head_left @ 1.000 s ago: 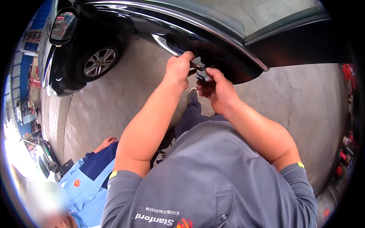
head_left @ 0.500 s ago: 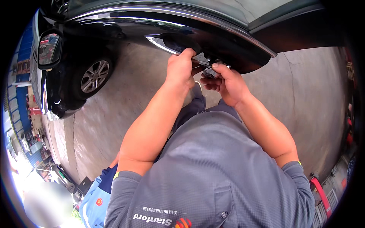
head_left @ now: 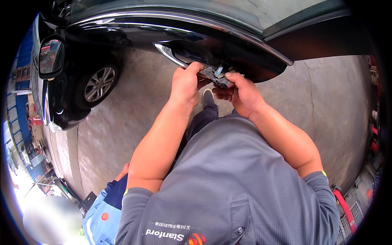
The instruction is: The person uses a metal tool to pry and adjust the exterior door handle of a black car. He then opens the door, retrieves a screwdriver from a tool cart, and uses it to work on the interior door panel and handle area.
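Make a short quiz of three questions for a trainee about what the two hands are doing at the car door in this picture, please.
1. True or false: the left hand grips the end of the chrome door handle.
2. What does the right hand pinch? A) a small dark part at the door edge; B) the side mirror; C) a wheel.
3. Fill in: a second person in a ____ shirt is at the lower left.

Key: 1 true; 2 A; 3 blue.
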`<state>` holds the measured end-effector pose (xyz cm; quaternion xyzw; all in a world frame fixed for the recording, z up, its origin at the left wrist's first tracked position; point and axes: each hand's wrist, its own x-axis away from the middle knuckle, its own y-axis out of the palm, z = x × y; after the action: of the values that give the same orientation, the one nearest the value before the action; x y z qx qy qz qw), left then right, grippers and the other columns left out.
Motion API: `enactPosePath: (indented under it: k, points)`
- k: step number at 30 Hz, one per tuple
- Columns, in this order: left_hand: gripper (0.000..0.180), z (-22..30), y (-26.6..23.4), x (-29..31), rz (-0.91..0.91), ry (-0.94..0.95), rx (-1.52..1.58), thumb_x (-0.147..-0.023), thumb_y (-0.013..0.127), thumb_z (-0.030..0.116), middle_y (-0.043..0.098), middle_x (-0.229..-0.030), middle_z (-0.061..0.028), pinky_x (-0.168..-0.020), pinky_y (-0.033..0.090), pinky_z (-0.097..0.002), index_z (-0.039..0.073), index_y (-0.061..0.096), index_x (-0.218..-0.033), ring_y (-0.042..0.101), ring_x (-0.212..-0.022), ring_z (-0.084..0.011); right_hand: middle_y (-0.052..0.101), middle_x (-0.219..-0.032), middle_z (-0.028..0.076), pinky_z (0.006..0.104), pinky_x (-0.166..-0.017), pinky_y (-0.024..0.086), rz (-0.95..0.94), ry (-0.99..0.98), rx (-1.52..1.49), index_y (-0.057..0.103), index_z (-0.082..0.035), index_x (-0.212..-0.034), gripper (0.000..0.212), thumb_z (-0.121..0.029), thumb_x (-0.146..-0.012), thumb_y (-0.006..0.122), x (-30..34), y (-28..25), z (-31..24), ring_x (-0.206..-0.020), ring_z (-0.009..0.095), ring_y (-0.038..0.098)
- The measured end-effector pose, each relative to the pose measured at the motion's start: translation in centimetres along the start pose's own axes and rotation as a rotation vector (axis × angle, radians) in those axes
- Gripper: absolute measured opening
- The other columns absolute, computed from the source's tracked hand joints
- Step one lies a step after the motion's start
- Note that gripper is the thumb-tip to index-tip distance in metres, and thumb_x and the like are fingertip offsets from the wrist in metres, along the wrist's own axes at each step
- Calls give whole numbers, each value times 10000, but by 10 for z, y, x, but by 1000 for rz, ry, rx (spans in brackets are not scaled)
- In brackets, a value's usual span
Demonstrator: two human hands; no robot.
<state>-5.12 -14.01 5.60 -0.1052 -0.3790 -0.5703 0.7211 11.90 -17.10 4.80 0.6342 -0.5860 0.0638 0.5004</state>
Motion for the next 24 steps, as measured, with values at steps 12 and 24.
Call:
enactPosePath:
  k: [12,24]
  points:
    - [283,-12,26,12,-17,109,183,-855,488,35,663,-948,-111,-699,576,-372,-14,601,-1110,677,-814,-220,690,-955,109,418,-785,575,-40,-82,-81,593,-61,-992,222,-273,-926,584,16,-18,3,-848,274,711]
    - [254,-31,33,25,-60,159,228,-840,509,18,659,-906,-110,-628,561,-323,-22,598,-1075,669,-769,-202,659,-947,93,410,-720,575,88,-127,-123,592,-64,-1012,250,-292,-909,587,24,-35,20,-730,238,645]
